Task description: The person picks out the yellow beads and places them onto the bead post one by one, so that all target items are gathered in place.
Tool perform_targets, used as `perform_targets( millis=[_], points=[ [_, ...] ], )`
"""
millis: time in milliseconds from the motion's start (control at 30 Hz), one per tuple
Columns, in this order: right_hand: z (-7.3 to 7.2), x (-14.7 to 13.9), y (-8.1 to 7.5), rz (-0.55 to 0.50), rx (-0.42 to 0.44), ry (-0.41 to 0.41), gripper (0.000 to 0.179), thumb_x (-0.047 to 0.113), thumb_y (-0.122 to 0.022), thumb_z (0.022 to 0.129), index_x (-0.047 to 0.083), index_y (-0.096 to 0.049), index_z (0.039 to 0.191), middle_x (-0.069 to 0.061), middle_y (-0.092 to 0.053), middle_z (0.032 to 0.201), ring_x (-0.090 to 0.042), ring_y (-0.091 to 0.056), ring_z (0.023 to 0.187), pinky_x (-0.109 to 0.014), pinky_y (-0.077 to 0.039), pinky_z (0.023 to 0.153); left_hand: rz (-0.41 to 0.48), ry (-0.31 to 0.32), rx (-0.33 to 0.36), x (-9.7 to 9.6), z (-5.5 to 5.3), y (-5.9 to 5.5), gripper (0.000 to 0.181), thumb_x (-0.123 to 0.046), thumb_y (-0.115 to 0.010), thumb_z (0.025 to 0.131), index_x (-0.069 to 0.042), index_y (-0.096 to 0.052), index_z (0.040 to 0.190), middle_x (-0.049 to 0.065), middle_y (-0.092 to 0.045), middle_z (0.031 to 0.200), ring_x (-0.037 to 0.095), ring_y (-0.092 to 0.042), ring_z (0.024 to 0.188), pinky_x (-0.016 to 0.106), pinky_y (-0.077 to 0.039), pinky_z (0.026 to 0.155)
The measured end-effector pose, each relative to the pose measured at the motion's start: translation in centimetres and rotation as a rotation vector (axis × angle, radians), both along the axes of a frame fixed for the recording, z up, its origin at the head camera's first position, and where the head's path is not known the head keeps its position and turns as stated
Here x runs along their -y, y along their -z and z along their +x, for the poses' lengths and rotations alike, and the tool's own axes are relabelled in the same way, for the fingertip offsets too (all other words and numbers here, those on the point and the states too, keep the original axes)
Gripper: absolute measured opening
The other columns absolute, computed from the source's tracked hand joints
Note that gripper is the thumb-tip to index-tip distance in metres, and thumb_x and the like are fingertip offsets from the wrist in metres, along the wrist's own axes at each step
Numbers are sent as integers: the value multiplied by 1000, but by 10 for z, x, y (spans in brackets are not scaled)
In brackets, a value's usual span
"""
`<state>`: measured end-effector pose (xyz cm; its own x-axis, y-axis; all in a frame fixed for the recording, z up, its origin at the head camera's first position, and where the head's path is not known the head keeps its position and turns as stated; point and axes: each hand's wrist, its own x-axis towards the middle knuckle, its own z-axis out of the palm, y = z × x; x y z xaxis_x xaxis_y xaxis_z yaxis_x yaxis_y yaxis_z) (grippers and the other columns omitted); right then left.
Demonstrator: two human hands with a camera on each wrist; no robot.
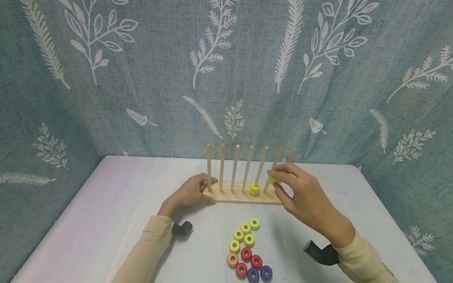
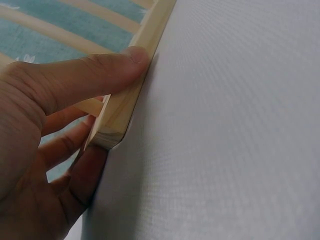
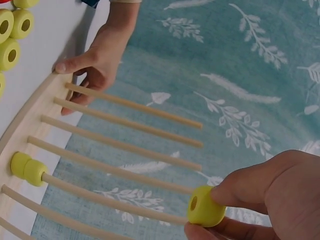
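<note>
A wooden peg rack (image 1: 226,196) with several upright pegs stands near the back of the table. My left hand (image 1: 192,191) grips the base's left end, thumb (image 2: 120,67) along the front edge and fingers behind. Two yellow beads (image 3: 27,169) sit stacked at the bottom of one peg right of the middle. Between thumb and fingertips, my right hand (image 1: 304,192) pinches another yellow bead (image 3: 206,206) near the rack's right side. Its hole shows in the right wrist view, close by the peg tips; the head view shows only a sliver of it.
In front of the rack lie loose beads: several yellow (image 1: 238,236), one orange (image 1: 232,260), three red (image 1: 256,261) and two dark blue (image 1: 266,273). A leaf-patterned curtain (image 1: 159,98) hangs behind and beside the white table (image 1: 116,220).
</note>
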<state>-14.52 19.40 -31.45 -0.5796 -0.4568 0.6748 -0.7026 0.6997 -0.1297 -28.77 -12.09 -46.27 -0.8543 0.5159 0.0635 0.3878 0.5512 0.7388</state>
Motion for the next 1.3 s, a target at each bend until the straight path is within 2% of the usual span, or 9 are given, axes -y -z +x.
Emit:
perform_targets(
  millis=[400,600,1000,1300],
  points=[
    [-14,0,-8,-41,-25,-20,34,-9,-75,78,1,-74,111,-11,-67,107,-15,-63,73,-30,-51,55,4,4,-5,1,4,-4,66,-20,-93,69,-13,-65,129,2,-62,132,31,-49,131,50,-40,106],
    [-22,2,-12,-44,-47,-12,33,-8,-75,80,1,-74,112,-11,-67,107,-15,-62,75,-30,-51,57,3,0,-2,1,4,-4,67,-20,-93,69,-12,-65,129,3,-62,132,32,-49,131,51,-39,107],
    [-38,2,-19,-64,-57,-9,31,-8,-73,82,-2,-73,112,-12,-68,106,-16,-60,69,-31,-46,51,-27,-10,-11,0,3,-3,68,-19,-93,69,-13,-65,130,3,-61,132,32,-48,132,50,-38,108],
    [-49,5,-23,-73,-49,7,28,-7,-73,84,-1,-74,111,-11,-68,107,-20,-64,76,-35,-51,57,-18,-2,-3,-2,5,-7,67,-18,-93,68,-11,-66,130,4,-62,131,31,-50,130,49,-39,108]
  ],
)
